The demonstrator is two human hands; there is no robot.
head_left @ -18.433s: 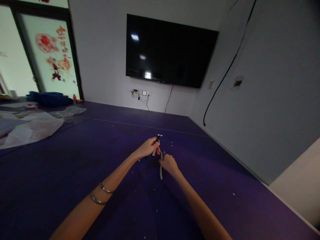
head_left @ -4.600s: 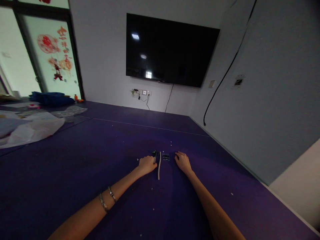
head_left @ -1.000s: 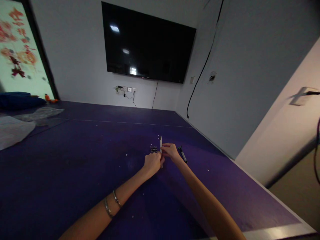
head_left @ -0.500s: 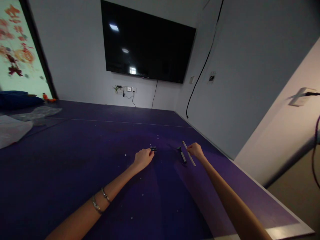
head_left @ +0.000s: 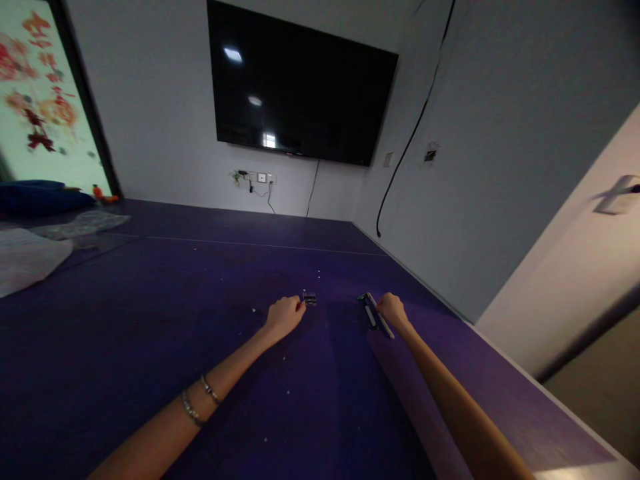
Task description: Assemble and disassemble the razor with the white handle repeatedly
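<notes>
two hands, yours, low over purple surface [head_left: 330, 380]. your right hand [head_left: 393, 310]: fingers clamped on pale stick [head_left: 388, 328], slanting just beside razor-like tool [head_left: 370, 316], nearly parallel. your left hand [head_left: 285, 317]: curled, fingertips at left edge of small dark piece [head_left: 310, 299]; cannot tell whether they pinch it. piece lies between your hands, tool to its right. black tv [head_left: 303, 80] hangs beyond.

Purple surface [head_left: 200, 347] with razor-like tool [head_left: 370, 316], small dark piece [head_left: 310, 299], white specks [head_left: 253, 310], clear plastic [head_left: 85, 225], blue cloth [head_left: 43, 198].
</notes>
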